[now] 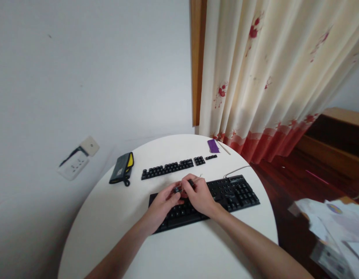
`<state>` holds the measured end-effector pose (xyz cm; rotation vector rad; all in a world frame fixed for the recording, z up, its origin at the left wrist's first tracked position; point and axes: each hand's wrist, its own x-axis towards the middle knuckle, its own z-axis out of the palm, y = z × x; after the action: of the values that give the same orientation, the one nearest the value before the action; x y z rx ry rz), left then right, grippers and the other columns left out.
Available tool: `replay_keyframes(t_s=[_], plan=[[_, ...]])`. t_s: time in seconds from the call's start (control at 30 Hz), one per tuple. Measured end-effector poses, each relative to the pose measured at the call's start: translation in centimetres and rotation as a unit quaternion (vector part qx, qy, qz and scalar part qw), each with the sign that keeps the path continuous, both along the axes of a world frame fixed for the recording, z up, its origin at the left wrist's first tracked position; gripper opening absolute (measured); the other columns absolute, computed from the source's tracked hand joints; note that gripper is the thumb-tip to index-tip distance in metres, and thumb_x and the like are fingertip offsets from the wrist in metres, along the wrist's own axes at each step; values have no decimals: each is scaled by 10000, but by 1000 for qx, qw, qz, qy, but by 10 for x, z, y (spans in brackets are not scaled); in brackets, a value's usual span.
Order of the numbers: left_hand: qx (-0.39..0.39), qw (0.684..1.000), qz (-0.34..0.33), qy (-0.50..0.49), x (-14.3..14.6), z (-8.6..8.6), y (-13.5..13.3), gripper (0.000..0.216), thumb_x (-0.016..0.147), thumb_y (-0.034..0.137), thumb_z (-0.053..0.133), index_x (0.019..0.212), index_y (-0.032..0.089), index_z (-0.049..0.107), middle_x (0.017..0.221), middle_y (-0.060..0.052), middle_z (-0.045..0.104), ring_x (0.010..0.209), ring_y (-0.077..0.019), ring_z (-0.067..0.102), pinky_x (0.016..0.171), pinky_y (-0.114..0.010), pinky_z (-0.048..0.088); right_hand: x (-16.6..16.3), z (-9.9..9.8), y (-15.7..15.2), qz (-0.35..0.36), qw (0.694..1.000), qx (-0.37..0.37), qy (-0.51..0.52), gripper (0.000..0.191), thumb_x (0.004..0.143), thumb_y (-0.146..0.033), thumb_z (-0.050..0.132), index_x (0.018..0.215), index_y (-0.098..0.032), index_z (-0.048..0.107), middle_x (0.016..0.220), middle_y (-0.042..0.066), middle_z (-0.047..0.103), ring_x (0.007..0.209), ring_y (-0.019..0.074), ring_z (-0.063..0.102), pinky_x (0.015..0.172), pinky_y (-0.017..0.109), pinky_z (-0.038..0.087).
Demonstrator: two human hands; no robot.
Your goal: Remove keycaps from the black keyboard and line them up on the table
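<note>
One bare left hand [164,200] pinched a small black piece [177,190] beside the bare right hand [199,195], which gripped an unclear dark object [191,182], both above the long black plastic keyboard [222,192], its length stretching toward the right edge of the round white table [103,226]

The keyboard [243,190] is black, and so are the loose keys [167,168]. The table [103,228] is plain white. On it, the pouch [118,170] is dark grey with a bright yellow patch, and the cloth [213,146] is purple all over. The curtain [231,46] is cream with red flowers — and a wide red band along the bottom. The wall [95,69] is pale grey, the floor [286,176] dark reddish brown — like the wood strip [199,62], only darker.
</note>
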<state>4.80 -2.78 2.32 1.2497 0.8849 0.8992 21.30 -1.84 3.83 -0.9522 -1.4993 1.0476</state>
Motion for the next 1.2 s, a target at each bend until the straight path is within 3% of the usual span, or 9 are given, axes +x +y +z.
replay_keyframes(t_s=[0.13, 0.43, 0.77, 0.93, 1.07, 1.2], plan=[[-24, 999, 41, 1, -7, -11, -2, 398, 898, 380, 614, 1252, 198, 596, 1297, -124, 595, 1041, -242, 631, 811, -339, 567, 2, -14, -4, -10, 1000, -7, -2, 255, 932, -359, 509, 781, -188, 622, 721, 6, 649, 646, 145, 606, 606, 245, 476], [-29, 999, 25, -4, -13, -16, -3, 286, 884, 346, 638, 1119, 184, 630, 987, -69, 658, 844, -164, 603, 718, -270, 510, 0, -26, -10, -17, 1000, -4, -1, 296, 952, -312, 491, 714, -188, 615, 696, 9, 638, 655, 148, 605, 646, 253, 454], [57, 995, 27, 74, -9, -17, -3, 218, 856, 352, 663, 968, 173, 607, 811, -16, 634, 744, -146, 576, 656, -242, 468, 2, -29, -16, -30, 997, 31, -64, 260, 934, -248, 484, 721, -185, 621, 688, 4, 633, 652, 142, 598, 664, 248, 447], [84, 990, 48, 99, -9, -22, -4, 190, 874, 335, 628, 987, 182, 624, 878, -35, 662, 808, -174, 614, 688, -262, 485, 0, -32, -17, -48, 995, 45, -80, 246, 935, -226, 480, 741, -181, 624, 682, -3, 630, 663, 134, 601, 683, 237, 439], [103, 987, 58, 106, -9, -24, -4, 214, 868, 295, 635, 1055, 191, 625, 1014, -60, 677, 951, -197, 620, 840, -296, 483, 0, -32, -17, -56, 994, 43, -78, 264, 942, -230, 476, 725, -178, 617, 689, -1, 624, 677, 135, 600, 698, 238, 437], [75, 994, 25, 74, -10, -20, -4, 307, 881, 306, 626, 1161, 195, 569, 1024, -66, 664, 913, -185, 610, 744, -266, 487, 0, -33, -17, -55, 996, 30, -63, 266, 946, -237, 479, 729, -174, 620, 694, 0, 624, 668, 133, 599, 681, 235, 439]])
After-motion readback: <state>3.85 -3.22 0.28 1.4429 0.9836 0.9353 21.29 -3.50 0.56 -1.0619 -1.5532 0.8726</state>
